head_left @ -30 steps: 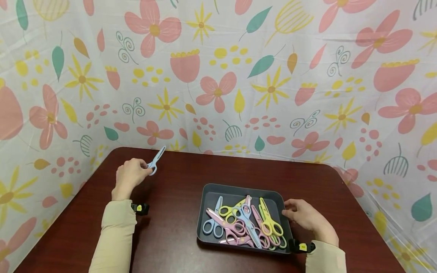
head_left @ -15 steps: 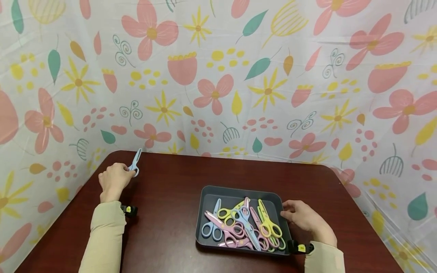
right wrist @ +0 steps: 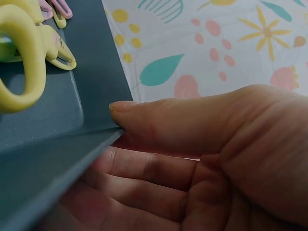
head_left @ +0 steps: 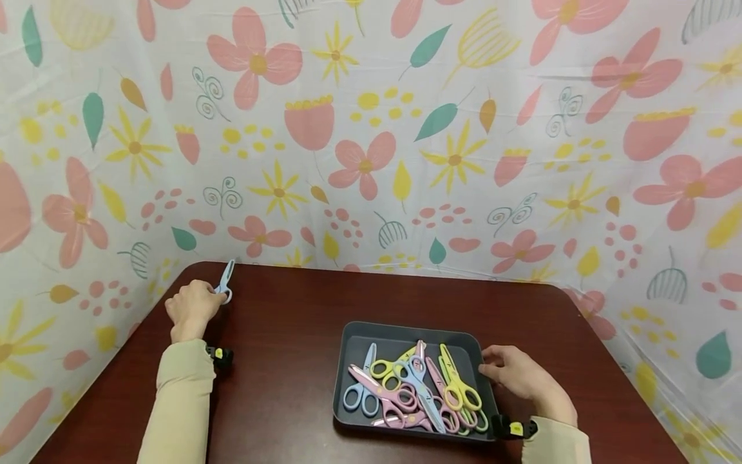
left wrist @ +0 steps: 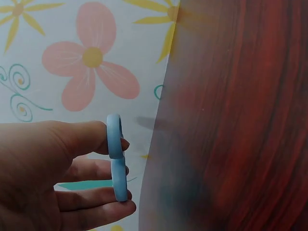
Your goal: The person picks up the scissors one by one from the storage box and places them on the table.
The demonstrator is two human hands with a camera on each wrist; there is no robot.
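At the far left of the table, my left hand [head_left: 193,308] holds light blue scissors [head_left: 225,282], blades pointing away. The left wrist view shows their handle loops [left wrist: 115,137] edge-on between thumb and fingers; the blades are hidden there. Whether the scissors touch the table, I cannot tell. My right hand [head_left: 524,377] grips the right wall of a dark grey tray [head_left: 348,341]. Its thumb [right wrist: 159,120] lies at the rim, with the other fingers outside. Inside the tray lie several scissors: blue [head_left: 426,393], pink [head_left: 382,388], yellow [head_left: 460,386], and green ones partly covered.
The dark reddish-brown table [head_left: 278,386] carries the tray right of centre. A white sheet with printed flowers [head_left: 371,161] hangs close behind the table and along both sides. Black straps with small cameras [head_left: 220,356] sit on both wrists.
My left hand has moved left with the blue scissors, mostly in the first half second, then stayed nearly still. The right hand and tray keep their place; the head view has tilted slightly.
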